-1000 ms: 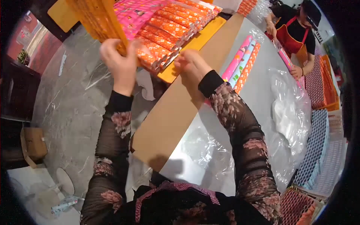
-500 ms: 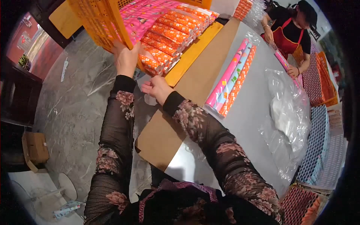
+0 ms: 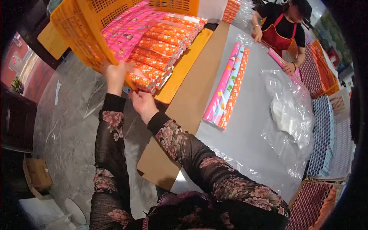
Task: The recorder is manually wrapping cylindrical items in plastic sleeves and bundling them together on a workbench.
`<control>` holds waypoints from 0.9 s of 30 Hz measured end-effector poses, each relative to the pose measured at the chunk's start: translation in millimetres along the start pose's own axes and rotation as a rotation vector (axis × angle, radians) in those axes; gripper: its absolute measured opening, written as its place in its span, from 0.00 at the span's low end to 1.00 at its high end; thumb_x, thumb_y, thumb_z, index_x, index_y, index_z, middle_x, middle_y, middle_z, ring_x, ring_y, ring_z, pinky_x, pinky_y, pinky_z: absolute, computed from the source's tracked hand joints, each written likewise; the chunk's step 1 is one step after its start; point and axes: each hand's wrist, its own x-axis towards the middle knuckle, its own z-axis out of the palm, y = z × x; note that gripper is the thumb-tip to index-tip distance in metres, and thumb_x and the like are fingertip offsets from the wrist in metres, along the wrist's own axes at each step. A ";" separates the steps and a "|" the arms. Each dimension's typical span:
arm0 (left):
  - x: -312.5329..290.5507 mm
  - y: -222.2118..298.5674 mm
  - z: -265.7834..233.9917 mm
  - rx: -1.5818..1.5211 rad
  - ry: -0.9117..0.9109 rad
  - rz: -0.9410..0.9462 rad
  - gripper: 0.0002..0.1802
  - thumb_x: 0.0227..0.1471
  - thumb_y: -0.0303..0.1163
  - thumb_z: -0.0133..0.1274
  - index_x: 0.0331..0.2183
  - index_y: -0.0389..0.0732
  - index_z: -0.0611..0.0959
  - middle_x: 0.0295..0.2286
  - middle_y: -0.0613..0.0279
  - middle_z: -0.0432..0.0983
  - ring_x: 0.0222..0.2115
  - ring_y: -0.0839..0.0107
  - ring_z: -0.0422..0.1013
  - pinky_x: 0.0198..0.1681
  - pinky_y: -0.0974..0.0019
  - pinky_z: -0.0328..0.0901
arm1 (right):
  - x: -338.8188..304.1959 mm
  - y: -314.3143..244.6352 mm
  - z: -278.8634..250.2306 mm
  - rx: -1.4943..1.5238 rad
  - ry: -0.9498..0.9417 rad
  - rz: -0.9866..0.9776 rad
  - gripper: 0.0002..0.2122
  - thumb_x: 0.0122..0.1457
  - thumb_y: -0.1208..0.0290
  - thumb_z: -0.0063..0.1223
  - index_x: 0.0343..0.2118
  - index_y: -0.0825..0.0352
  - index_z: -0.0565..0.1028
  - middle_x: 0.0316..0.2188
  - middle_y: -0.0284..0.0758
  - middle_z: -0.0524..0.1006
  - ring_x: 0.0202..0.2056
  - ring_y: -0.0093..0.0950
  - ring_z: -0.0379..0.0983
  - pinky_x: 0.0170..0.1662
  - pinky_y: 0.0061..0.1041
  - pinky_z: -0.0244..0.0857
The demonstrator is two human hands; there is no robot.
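A yellow plastic crate (image 3: 82, 34) lies tilted at the far left end of the table, its open side toward me. Stacked in it are pink patterned wrapping-paper rolls (image 3: 120, 38) and orange patterned rolls (image 3: 163, 44), white ends showing. My left hand (image 3: 115, 76) is closed around the crate's near upper edge. Lower down, my right hand (image 3: 143, 105) has its fingers curled at the crate's near bottom corner, partly hidden there. To the right lie three rolls side by side, one pink (image 3: 224, 78), one light blue (image 3: 229, 86) and one orange (image 3: 234, 88).
Brown cardboard (image 3: 188, 96) runs along the left side of the grey table (image 3: 245, 145). Clear plastic bags (image 3: 285, 111) lie at right. Across the table a person in a red apron (image 3: 280, 32) handles a pink roll. Crates of stacked rolls (image 3: 321, 134) line the right side.
My right hand, fingers free in front of the crate before, has come up to its near bottom corner. The crate and both hands sit farther left in view. My left hand keeps its hold.
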 end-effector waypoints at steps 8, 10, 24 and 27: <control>-1.8 31.5 -37.3 -0.141 -0.129 -0.187 0.20 0.47 0.22 0.53 0.44 0.29 0.73 0.34 0.63 0.74 0.31 0.74 0.69 0.35 0.69 0.66 | -0.3 -45.4 10.2 1.635 0.091 0.665 0.13 0.63 0.72 0.44 0.47 0.73 0.67 0.42 0.47 0.70 0.43 0.40 0.69 0.49 0.36 0.69; -1.8 32.0 -37.8 -0.242 -0.045 -0.053 0.19 0.46 0.22 0.53 0.43 0.30 0.73 0.33 0.64 0.73 0.30 0.74 0.69 0.35 0.69 0.66 | -6.7 -46.1 8.3 1.571 -0.077 0.531 0.12 0.63 0.73 0.44 0.46 0.73 0.68 0.40 0.46 0.70 0.41 0.40 0.68 0.48 0.37 0.69; -7.1 44.1 -59.9 -0.419 -0.017 -0.127 0.04 0.46 0.22 0.54 0.25 0.33 0.75 0.22 0.70 0.69 0.21 0.78 0.64 0.23 0.68 0.59 | -33.7 -97.6 -13.7 1.013 -0.065 0.425 0.12 0.66 0.75 0.37 0.48 0.72 0.69 0.40 0.43 0.72 0.40 0.40 0.70 0.43 0.38 0.70; -12.3 52.0 -62.0 -0.433 0.015 -0.178 0.04 0.45 0.21 0.54 0.24 0.34 0.74 0.22 0.70 0.68 0.21 0.79 0.63 0.23 0.69 0.58 | -41.2 -104.4 -21.7 0.969 -0.051 0.415 0.11 0.65 0.77 0.38 0.46 0.72 0.71 0.40 0.42 0.72 0.41 0.38 0.70 0.44 0.39 0.70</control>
